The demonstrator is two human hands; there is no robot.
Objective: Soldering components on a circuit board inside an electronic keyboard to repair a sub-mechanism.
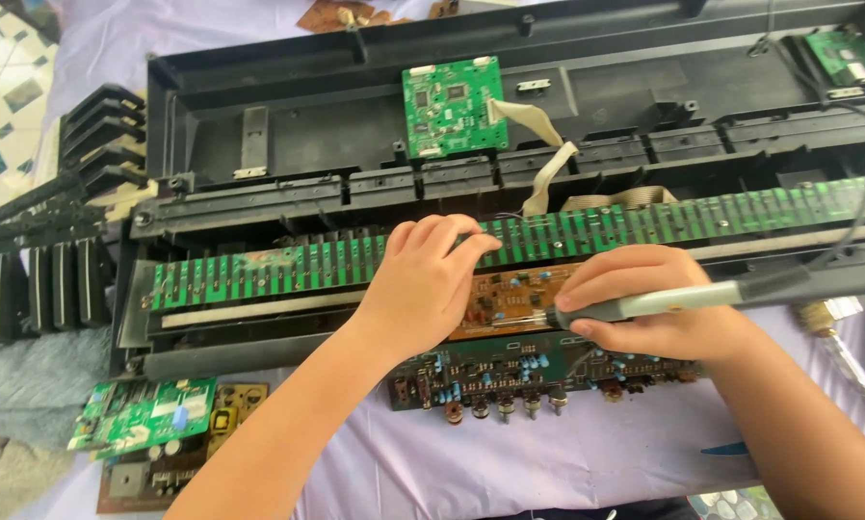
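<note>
A person bends over an opened black keyboard case (259, 91) on a cloth-covered worktop (510, 462). The right hand (644, 303) is closed in a firm grip on a soldering iron (664, 300), its tip set down on a brown circuit board (514, 294) lying just in front of the long green contact strip (288, 268). The left hand (423, 284) holds nothing: its palm presses the brown board's left end and its curled fingers (452, 236) rest on the green strip.

The case stands stripped: removed black keys (57, 279) are stacked at the left, a green board (452, 104) with its ribbon cable (548, 169) sits exposed inside, and two loose boards (153, 433) lie at the near left. A dark board with knobs (510, 380) lies just below the brown one.

Dismantling looks done; soldering appears under way, though the joint itself is too small to make out. No reassembly shows.
</note>
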